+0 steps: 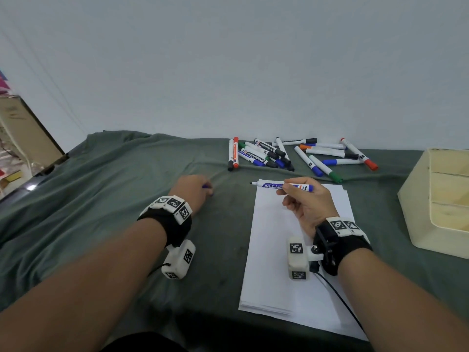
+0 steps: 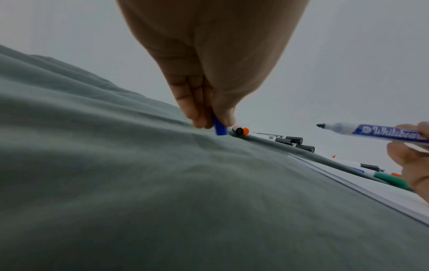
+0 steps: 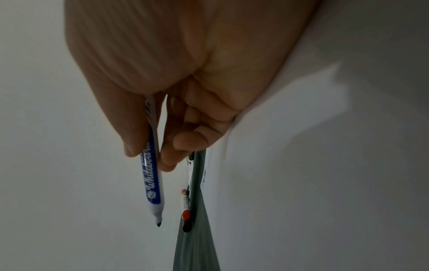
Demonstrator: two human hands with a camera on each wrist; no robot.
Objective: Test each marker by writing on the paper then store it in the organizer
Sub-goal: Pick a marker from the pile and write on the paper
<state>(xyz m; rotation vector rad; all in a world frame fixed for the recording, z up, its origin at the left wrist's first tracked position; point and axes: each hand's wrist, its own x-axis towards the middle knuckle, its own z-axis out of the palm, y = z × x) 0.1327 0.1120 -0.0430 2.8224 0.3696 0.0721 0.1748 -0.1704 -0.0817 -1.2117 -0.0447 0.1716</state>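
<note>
My right hand (image 1: 302, 196) pinches an uncapped blue whiteboard marker (image 1: 281, 185) above the far end of the white paper stack (image 1: 286, 270), its dark tip pointing left. The same marker (image 3: 152, 176) hangs between thumb and fingers in the right wrist view, and shows as the marker (image 2: 371, 133) at the right of the left wrist view. My left hand (image 1: 195, 189) rests on the green cloth left of the paper, pinching the blue cap (image 2: 220, 128) against the cloth. A pile of capped markers (image 1: 291, 154) lies at the back. The cream organizer (image 1: 436, 199) stands at the right.
A green cloth (image 1: 114, 199) covers the table, wrinkled toward the back. A grey wall rises right behind the markers. A black-capped and an orange-capped marker (image 1: 233, 153) lie side by side left of the pile. Shelving and clutter stand off the table's left edge.
</note>
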